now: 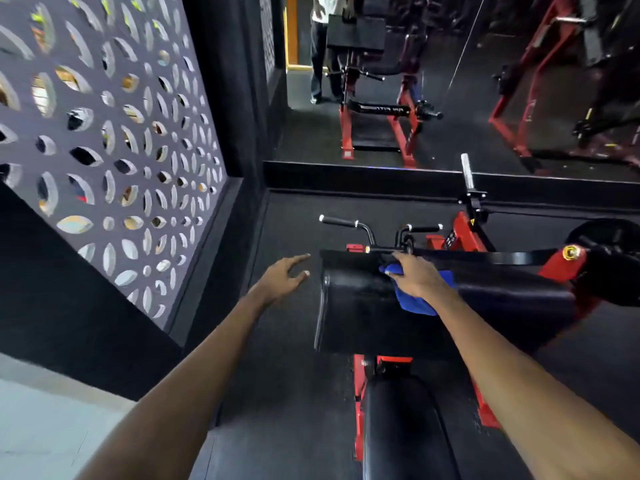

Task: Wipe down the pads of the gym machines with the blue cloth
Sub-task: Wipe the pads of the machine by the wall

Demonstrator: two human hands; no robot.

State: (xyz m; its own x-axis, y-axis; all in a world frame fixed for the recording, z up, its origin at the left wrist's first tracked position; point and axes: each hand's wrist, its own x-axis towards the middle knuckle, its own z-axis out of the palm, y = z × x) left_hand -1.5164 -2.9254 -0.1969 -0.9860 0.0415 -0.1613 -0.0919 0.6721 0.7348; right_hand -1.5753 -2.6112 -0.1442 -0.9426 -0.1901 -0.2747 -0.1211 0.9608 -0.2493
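A wide black arm pad [360, 306] of a red-framed gym machine slopes across the middle of the view. My right hand [417, 277] lies on the blue cloth [417, 303] and presses it against the pad's upper part, fingers spread over the cloth. My left hand [285, 277] hovers in the air left of the pad's end, fingers loosely spread and holding nothing. Below the pad a narrow black seat pad [401, 427] runs toward me.
Two handles [341, 222] stick up behind the pad. A patterned cut-out screen [114, 143] stands on the left. A wall mirror [450, 81] ahead reflects the machine and a standing person. A steel weight peg [467, 171] rises at the right. Black rubber floor [280, 358] surrounds the machine.
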